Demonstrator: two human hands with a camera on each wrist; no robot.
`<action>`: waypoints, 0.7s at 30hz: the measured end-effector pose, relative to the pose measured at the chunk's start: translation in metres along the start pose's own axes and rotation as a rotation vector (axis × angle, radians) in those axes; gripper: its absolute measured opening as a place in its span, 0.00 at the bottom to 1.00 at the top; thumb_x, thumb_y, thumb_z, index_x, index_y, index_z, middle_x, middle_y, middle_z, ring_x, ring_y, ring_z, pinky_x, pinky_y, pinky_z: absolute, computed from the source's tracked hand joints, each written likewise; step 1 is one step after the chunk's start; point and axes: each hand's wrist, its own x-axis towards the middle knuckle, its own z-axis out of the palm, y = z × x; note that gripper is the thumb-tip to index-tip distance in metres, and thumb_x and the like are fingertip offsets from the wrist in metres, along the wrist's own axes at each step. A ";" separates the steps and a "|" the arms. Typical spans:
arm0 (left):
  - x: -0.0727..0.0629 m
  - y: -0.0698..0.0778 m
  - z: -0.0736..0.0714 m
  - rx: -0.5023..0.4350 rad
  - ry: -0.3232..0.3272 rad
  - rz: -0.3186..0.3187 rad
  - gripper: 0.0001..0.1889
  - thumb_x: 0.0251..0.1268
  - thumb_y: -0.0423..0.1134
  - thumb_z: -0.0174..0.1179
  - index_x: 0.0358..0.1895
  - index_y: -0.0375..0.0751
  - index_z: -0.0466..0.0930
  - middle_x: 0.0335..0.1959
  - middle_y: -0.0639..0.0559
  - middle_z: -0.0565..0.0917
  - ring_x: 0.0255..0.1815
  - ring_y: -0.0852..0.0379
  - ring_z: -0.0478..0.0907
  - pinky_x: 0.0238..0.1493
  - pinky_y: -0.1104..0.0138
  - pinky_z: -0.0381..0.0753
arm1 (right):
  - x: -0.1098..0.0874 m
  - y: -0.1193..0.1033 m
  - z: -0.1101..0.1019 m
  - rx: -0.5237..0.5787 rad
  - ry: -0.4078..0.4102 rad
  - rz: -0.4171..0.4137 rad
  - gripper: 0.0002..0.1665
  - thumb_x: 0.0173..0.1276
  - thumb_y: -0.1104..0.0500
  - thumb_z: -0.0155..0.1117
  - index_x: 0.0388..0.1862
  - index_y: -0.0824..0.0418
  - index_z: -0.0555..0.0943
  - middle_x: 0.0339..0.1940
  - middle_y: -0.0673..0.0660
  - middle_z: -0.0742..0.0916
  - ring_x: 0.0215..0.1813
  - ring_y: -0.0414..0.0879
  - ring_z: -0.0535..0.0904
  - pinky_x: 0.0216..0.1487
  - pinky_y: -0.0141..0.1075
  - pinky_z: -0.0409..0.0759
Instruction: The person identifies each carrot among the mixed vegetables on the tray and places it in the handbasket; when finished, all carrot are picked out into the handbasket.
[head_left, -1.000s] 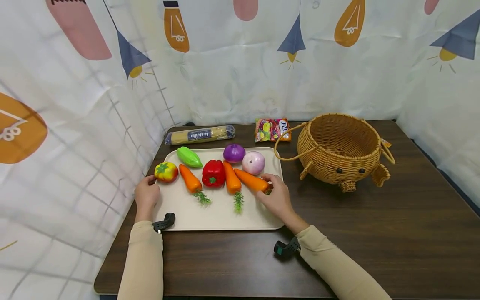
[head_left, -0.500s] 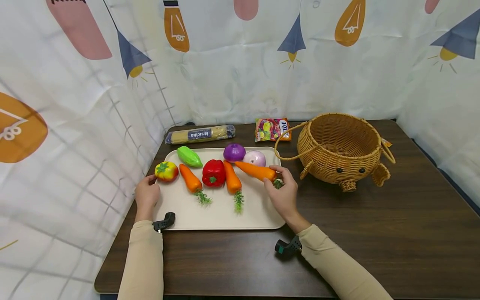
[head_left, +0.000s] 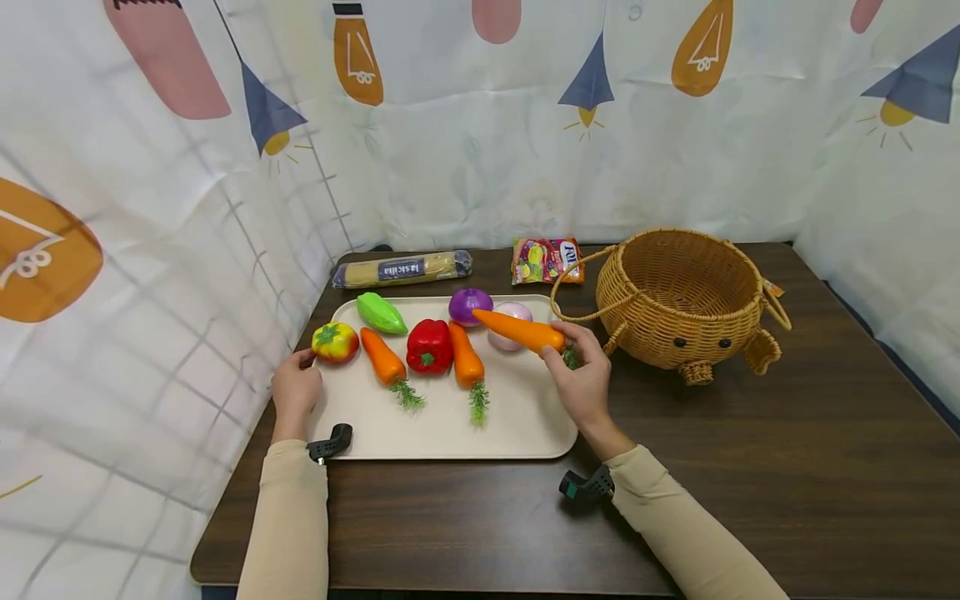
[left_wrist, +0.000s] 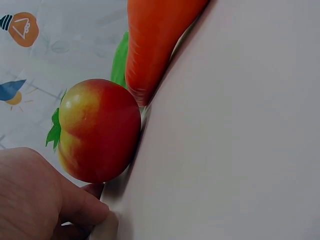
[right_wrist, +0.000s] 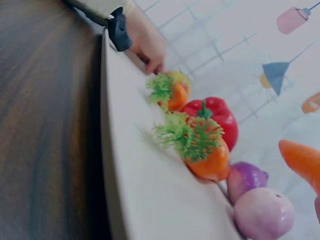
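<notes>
A carrot (head_left: 519, 330) is pinched near its leafy end by my right hand (head_left: 583, 379), raised above the tray's right part; its tip overlaps the purple onion (head_left: 470, 306) in the head view. My left hand (head_left: 296, 390) grips the left rim of the cream tray (head_left: 450, 442), thumb (left_wrist: 87, 207) over the edge, beside a red-yellow tomato (left_wrist: 100, 130). Lying on the tray are two more carrots (head_left: 382, 357) with green tops, a red bell pepper (head_left: 429, 347), a green ridged vegetable (head_left: 380, 313) and a pale pink onion (right_wrist: 264, 214), partly behind the held carrot in the head view.
To the right of the tray stands a wicker basket (head_left: 660, 333) with an animal face, its loop handle (head_left: 577, 318) leaning toward the tray. Behind the tray lie a pack of pasta (head_left: 402, 269) and a colourful candy bag (head_left: 546, 260). A printed curtain surrounds the dark table (head_left: 465, 525).
My right hand has lifted the carrot off the tray and moved it to the right, uncovering some tray surface. The left hand stays at the tray's rim.
</notes>
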 end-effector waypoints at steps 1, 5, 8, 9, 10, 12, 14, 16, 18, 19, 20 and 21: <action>0.000 0.000 0.000 0.000 0.000 0.000 0.29 0.63 0.29 0.39 0.70 0.31 0.65 0.67 0.34 0.70 0.67 0.35 0.64 0.67 0.47 0.63 | 0.001 0.000 -0.002 0.004 0.002 0.000 0.19 0.58 0.76 0.65 0.50 0.76 0.80 0.49 0.71 0.81 0.45 0.61 0.78 0.47 0.28 0.78; 0.002 0.000 0.001 -0.002 0.003 0.000 0.29 0.63 0.28 0.39 0.70 0.31 0.65 0.67 0.34 0.70 0.67 0.35 0.65 0.67 0.47 0.63 | 0.004 0.000 -0.010 0.030 -0.015 0.005 0.18 0.59 0.76 0.63 0.50 0.78 0.79 0.49 0.73 0.81 0.45 0.61 0.77 0.43 0.25 0.80; 0.002 -0.001 0.002 -0.003 0.000 -0.003 0.29 0.63 0.28 0.39 0.70 0.31 0.65 0.67 0.34 0.70 0.67 0.35 0.64 0.67 0.46 0.62 | 0.008 -0.001 -0.017 0.046 -0.034 0.013 0.18 0.60 0.76 0.62 0.51 0.78 0.79 0.49 0.73 0.81 0.45 0.58 0.78 0.40 0.26 0.81; 0.003 -0.001 0.002 -0.004 0.001 -0.004 0.29 0.63 0.28 0.39 0.70 0.31 0.65 0.67 0.34 0.70 0.67 0.35 0.64 0.67 0.46 0.62 | 0.009 -0.001 -0.020 0.060 -0.043 0.021 0.18 0.61 0.76 0.62 0.51 0.79 0.78 0.50 0.73 0.80 0.45 0.57 0.78 0.39 0.27 0.82; 0.003 -0.001 0.002 -0.003 0.002 -0.002 0.29 0.63 0.28 0.39 0.70 0.31 0.65 0.67 0.34 0.70 0.67 0.35 0.64 0.67 0.46 0.62 | 0.012 -0.002 -0.023 0.062 -0.046 0.024 0.18 0.61 0.76 0.61 0.52 0.79 0.78 0.50 0.73 0.80 0.46 0.55 0.78 0.39 0.28 0.82; 0.003 -0.001 0.002 -0.003 0.004 -0.002 0.29 0.63 0.28 0.39 0.70 0.31 0.65 0.67 0.34 0.70 0.68 0.35 0.64 0.68 0.46 0.62 | 0.017 0.001 -0.029 0.082 -0.055 0.036 0.19 0.61 0.77 0.60 0.53 0.79 0.77 0.51 0.72 0.80 0.46 0.51 0.79 0.38 0.30 0.83; 0.003 -0.002 0.002 -0.004 0.008 -0.005 0.29 0.63 0.28 0.39 0.70 0.31 0.65 0.67 0.34 0.70 0.68 0.35 0.63 0.68 0.46 0.61 | 0.024 0.005 -0.036 0.113 -0.062 0.044 0.19 0.62 0.77 0.60 0.54 0.77 0.77 0.52 0.71 0.80 0.45 0.48 0.81 0.38 0.32 0.84; 0.003 -0.001 0.002 -0.004 0.010 -0.009 0.29 0.63 0.28 0.39 0.70 0.32 0.65 0.67 0.34 0.70 0.69 0.35 0.63 0.68 0.45 0.60 | 0.033 0.007 -0.044 0.135 -0.058 0.052 0.20 0.62 0.77 0.60 0.54 0.76 0.77 0.53 0.69 0.79 0.45 0.46 0.82 0.38 0.34 0.84; 0.002 -0.001 0.002 -0.004 0.011 -0.011 0.29 0.63 0.28 0.39 0.70 0.32 0.65 0.68 0.34 0.70 0.69 0.35 0.63 0.69 0.45 0.60 | 0.042 0.008 -0.052 0.168 -0.053 0.055 0.20 0.62 0.76 0.60 0.54 0.74 0.78 0.53 0.67 0.79 0.45 0.47 0.83 0.38 0.35 0.84; 0.002 -0.001 0.002 -0.003 0.012 -0.011 0.29 0.63 0.28 0.39 0.70 0.32 0.65 0.67 0.34 0.70 0.69 0.35 0.63 0.69 0.45 0.60 | 0.047 0.006 -0.055 0.175 -0.048 0.051 0.19 0.62 0.75 0.60 0.54 0.74 0.78 0.53 0.66 0.79 0.44 0.48 0.83 0.38 0.35 0.84; 0.002 0.000 0.002 -0.002 0.012 -0.012 0.29 0.63 0.28 0.39 0.70 0.31 0.65 0.67 0.34 0.70 0.69 0.35 0.63 0.68 0.45 0.60 | 0.051 0.004 -0.059 0.183 -0.042 0.049 0.19 0.62 0.74 0.60 0.53 0.74 0.78 0.53 0.65 0.79 0.45 0.49 0.82 0.37 0.36 0.84; 0.002 0.000 0.002 -0.002 0.013 -0.010 0.29 0.63 0.28 0.39 0.70 0.31 0.65 0.67 0.33 0.70 0.68 0.35 0.63 0.68 0.45 0.60 | 0.056 0.003 -0.063 0.181 -0.034 0.043 0.19 0.62 0.74 0.61 0.53 0.73 0.79 0.53 0.64 0.79 0.44 0.49 0.82 0.37 0.36 0.84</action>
